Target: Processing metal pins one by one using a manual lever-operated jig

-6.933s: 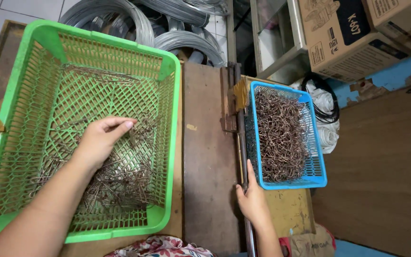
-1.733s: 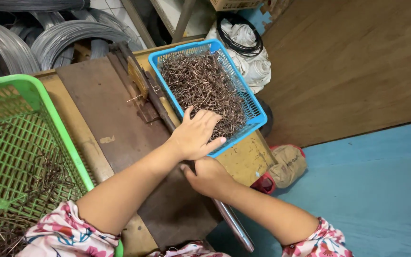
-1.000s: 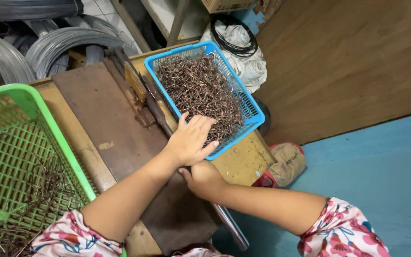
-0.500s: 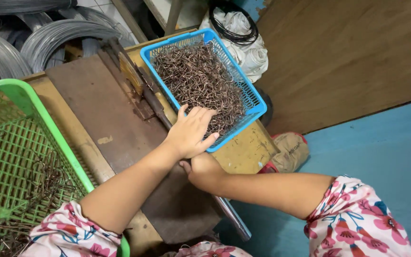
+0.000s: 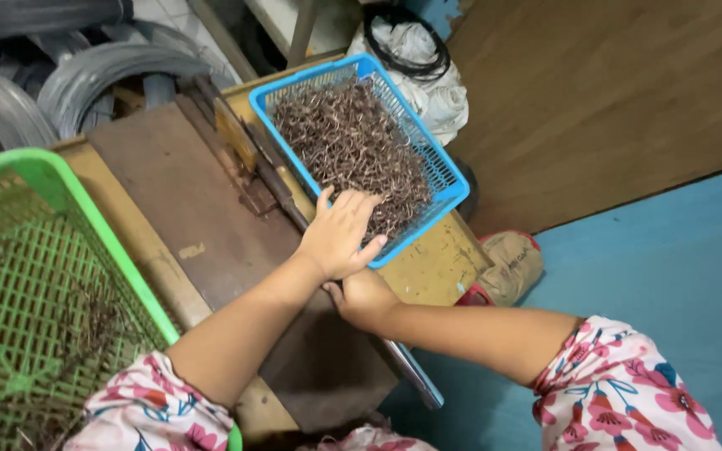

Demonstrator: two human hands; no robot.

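Head view looks down on a worn brown wooden workbench [image 5: 185,209], which spreads under both forearms and off to the left of the hands. Left of the left hand, well apart, sits a large bright green plastic lattice basket [image 5: 60,217] with a thin scatter of dark wire pieces on its floor. Beyond it lie grey coils of steel wire [image 5: 94,75]. Just ahead of the left hand stands a smaller blue plastic mesh basket [image 5: 453,188], heaped with small brown bent wire hooks [image 5: 353,142].

The left hand [image 5: 340,234] lies palm down at the basket's near corner, fingers spread and loosely curled onto the hooks; whether any are pinched under them is hidden. The right hand [image 5: 361,296] sits directly beneath it, touching it, apparently closed around a long grey metal lever bar [image 5: 415,376] that runs from the hand toward the person. Both sleeves are white with pink flowers.
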